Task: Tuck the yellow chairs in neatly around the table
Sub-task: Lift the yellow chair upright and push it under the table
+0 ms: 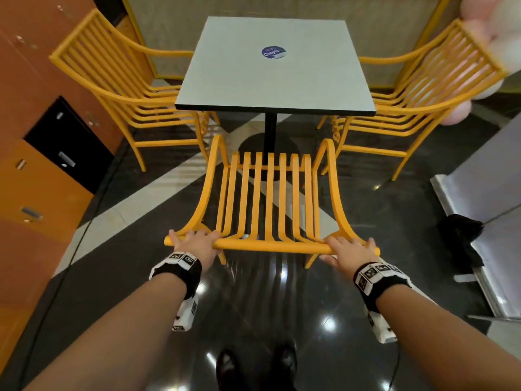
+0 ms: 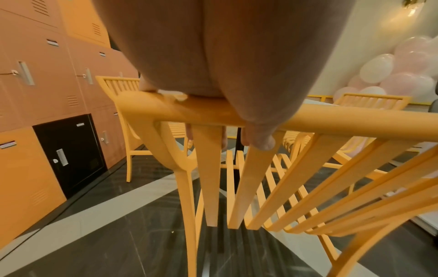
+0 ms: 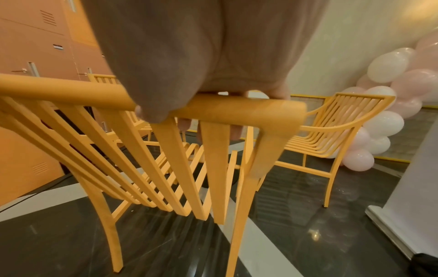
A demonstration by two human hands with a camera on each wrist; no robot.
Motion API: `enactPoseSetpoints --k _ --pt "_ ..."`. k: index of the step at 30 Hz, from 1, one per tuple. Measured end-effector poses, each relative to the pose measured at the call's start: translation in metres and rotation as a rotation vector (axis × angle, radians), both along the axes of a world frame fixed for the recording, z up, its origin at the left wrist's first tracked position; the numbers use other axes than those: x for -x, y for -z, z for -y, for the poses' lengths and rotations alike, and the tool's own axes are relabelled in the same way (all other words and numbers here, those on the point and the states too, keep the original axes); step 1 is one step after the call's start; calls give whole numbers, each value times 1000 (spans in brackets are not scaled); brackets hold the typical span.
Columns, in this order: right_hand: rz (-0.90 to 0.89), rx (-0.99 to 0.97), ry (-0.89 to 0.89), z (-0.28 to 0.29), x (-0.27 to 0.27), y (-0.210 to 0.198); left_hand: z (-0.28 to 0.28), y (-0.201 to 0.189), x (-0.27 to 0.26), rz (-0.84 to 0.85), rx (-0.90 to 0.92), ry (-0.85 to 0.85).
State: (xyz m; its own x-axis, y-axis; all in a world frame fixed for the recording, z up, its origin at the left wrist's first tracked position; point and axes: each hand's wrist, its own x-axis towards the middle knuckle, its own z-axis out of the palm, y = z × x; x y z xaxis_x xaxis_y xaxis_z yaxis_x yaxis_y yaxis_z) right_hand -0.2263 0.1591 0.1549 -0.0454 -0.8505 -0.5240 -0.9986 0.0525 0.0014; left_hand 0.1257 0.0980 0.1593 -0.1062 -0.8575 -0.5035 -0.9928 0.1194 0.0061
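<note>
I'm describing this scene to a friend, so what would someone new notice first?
First, the yellow chair in front, its top rail gripped by the left hand and right hand. Beyond it stands the square grey table, flanked by two more yellow chairs, with pink and white balloons at right.

Three yellow slatted armchairs stand around a square grey-topped table [image 1: 275, 66] on a black centre post. The near chair [image 1: 270, 198] stands at the table's 6 o'clock side, facing it, its seat front just short of the table edge. The left chair [image 1: 124, 88] at 9 o'clock and the right chair [image 1: 417, 91] at 3 o'clock have their seat fronts under the tabletop.
</note>
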Motion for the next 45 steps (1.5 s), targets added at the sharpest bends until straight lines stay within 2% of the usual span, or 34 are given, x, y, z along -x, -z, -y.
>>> enactPoseSetpoints --k 3,7,12,14,18,22,31,38,45 --pt "-24 118 -12 15 18 -6 19 -3 -6 -52 85 -18" --pt "41 59 -2 40 28 -14 40 -10 -6 -66 92 -19" --pt "132 135 65 64 46 -17 57 -11 -8 -119 183 -104" --pt "105 98 75 70 55 -17 65 -11 -9 -100 160 -100" --pt "166 68 79 78 63 -11 73 -7 -12 -122 155 -105" --pt "195 101 131 102 62 -11 97 -10 -13 -153 163 -112" --pt "207 131 193 183 50 -11 190 -15 -19 -172 155 -95" --pt "139 125 274 243 48 -12 242 -12 -17 -191 173 -72" --pt "122 122 327 274 44 -8 283 -12 -21 -212 147 -61"
